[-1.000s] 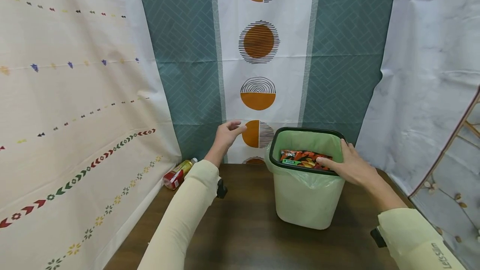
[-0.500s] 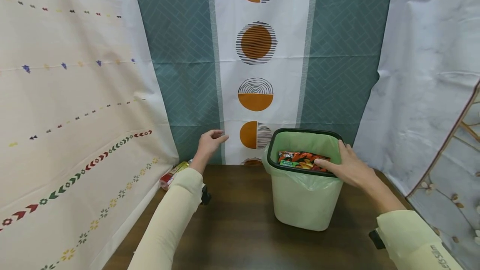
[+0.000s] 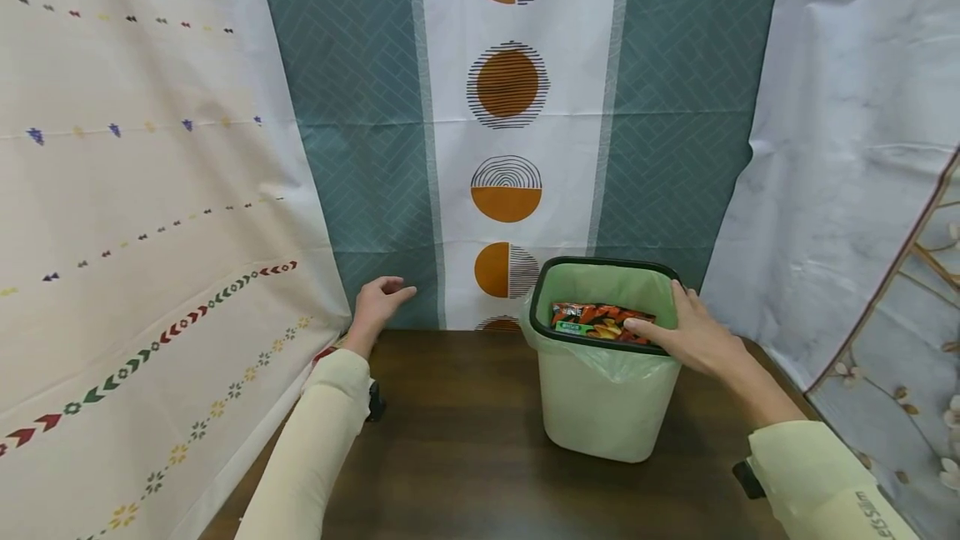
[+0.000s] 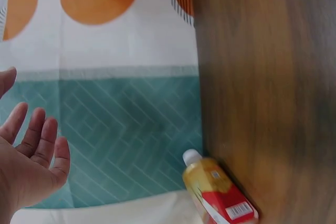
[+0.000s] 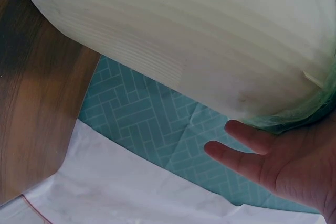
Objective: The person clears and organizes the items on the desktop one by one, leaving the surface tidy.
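My left hand (image 3: pixel 381 302) is raised over the back left of the table, fingers loosely bent and holding nothing. A plastic drink bottle (image 4: pixel 218 187) with a white cap and a red and yellow label lies on its side below it in the left wrist view. In the head view my forearm hides most of that bottle. On the right, my right hand (image 3: pixel 697 330) holds the rim of a pale trash bin (image 3: pixel 603 407), thumb over the inside and fingers outside. A green liner bag covers the dark rim, and an orange-red snack packet (image 3: pixel 600 322) lies inside.
The dark wooden table (image 3: pixel 442 457) carries the bin right of the middle. A patterned teal and white cloth (image 3: pixel 360 148) hangs behind, with a cream cloth (image 3: pixel 150 232) on the left and a pale marbled cloth (image 3: pixel 847 148) on the right.
My left hand has moved left and slightly down, and its forearm now covers most of the bottle. My right hand stays on the bin's rim. The head view has shifted slightly.
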A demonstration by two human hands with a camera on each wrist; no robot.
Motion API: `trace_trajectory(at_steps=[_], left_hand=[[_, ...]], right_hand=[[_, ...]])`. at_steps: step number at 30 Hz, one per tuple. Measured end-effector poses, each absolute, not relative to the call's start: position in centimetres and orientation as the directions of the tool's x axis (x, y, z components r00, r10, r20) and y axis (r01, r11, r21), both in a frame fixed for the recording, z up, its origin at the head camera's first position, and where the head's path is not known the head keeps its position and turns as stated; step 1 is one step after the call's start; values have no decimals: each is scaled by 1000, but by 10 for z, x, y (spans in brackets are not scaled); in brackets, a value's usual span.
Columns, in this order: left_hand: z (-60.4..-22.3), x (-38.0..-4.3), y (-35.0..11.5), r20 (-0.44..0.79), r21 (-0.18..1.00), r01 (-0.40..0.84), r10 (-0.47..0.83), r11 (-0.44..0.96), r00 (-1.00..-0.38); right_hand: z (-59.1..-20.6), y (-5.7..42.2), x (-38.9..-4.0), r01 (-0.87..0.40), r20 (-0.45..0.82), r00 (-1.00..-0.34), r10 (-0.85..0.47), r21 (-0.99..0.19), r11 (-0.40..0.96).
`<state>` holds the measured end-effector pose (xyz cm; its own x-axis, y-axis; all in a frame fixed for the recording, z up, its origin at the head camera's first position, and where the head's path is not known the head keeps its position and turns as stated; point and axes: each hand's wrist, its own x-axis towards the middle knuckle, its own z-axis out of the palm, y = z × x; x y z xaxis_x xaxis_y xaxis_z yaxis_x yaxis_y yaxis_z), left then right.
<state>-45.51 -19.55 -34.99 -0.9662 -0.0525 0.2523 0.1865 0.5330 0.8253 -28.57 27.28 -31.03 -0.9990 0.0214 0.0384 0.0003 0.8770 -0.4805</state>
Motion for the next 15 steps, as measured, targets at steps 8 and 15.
trace_trajectory(at_steps=[8,15], left_hand=[[-368,-457,-235,207,828,127,-88,546,-974],[-381,-454,-265,149,846,63,-120,529,-981]], right_hand=[[-311,271,-287,2,40,-999,24,-481,877],[-311,272,-286,21,29,-999,40,-485,874]])
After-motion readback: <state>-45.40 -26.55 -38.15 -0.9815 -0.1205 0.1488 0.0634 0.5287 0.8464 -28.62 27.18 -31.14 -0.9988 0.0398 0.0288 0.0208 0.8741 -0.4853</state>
